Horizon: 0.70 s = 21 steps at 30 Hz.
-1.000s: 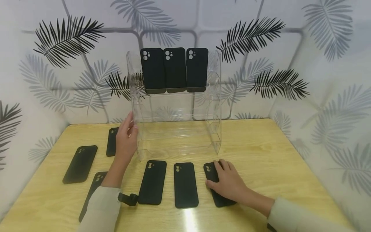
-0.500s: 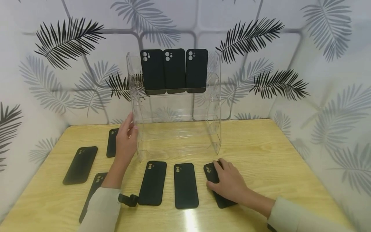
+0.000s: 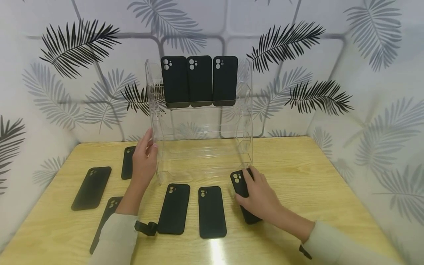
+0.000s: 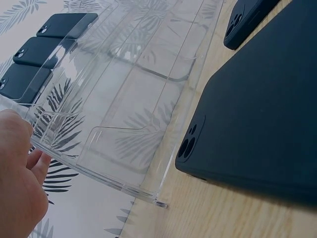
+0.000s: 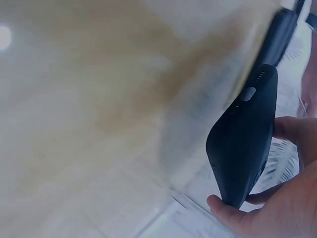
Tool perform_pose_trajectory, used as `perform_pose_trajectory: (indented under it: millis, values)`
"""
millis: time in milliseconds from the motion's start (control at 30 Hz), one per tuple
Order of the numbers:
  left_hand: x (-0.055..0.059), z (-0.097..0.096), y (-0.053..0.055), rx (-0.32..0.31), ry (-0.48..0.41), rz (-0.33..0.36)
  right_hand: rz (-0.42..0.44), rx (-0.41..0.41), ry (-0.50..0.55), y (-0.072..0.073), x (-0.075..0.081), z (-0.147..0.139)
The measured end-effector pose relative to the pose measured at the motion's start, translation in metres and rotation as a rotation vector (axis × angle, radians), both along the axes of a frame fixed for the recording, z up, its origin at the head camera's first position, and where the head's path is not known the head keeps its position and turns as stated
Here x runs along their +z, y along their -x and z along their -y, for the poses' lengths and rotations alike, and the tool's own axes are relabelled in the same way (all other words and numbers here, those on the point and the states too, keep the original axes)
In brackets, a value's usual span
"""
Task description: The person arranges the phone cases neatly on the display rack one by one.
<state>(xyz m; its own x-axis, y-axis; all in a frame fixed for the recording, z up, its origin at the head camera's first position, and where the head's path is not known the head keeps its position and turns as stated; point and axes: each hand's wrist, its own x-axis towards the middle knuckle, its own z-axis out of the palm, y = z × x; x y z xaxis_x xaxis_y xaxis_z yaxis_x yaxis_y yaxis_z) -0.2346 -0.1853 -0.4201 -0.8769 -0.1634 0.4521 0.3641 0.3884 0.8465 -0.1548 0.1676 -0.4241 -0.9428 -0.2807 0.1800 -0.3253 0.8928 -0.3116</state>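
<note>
In the head view my left hand (image 3: pixel 144 160) is at the left side of a clear tiered display rack (image 3: pixel 246 145). The left wrist view shows its thumb and fingers on either side of the rack's side panel edge. My right hand (image 3: pixel 264 197) grips a black phone case (image 3: pixel 240 187) by its edges, tilted up off the table in front of the rack's right end. In the right wrist view this case (image 5: pixel 242 139) is seen edge-on between thumb and fingers. Two more black cases, one on the left (image 3: pixel 174 209) and one in the middle (image 3: pixel 212 212), lie flat before the rack.
Three black cases (image 3: pixel 200 81) stand side by side on the rack's top tier. Left of my left arm lie more cases: one at the back (image 3: pixel 128 162), one further out (image 3: pixel 91 188), and one (image 3: pixel 105 222) partly under the sleeve. A patterned wall (image 3: pixel 281 121) rises behind the wooden table (image 3: pixel 291 162).
My right hand has lifted the right-hand phone case from the table and moved it slightly toward the rack. My left hand has stayed at the rack's side.
</note>
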Motion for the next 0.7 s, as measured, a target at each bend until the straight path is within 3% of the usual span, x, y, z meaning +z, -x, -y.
perform_pose_trajectory:
  millis: [700]
  values:
    - [0.001,0.000,0.001,0.041,-0.040,0.035,-0.120,-0.030,0.202,0.048,0.069,0.026]
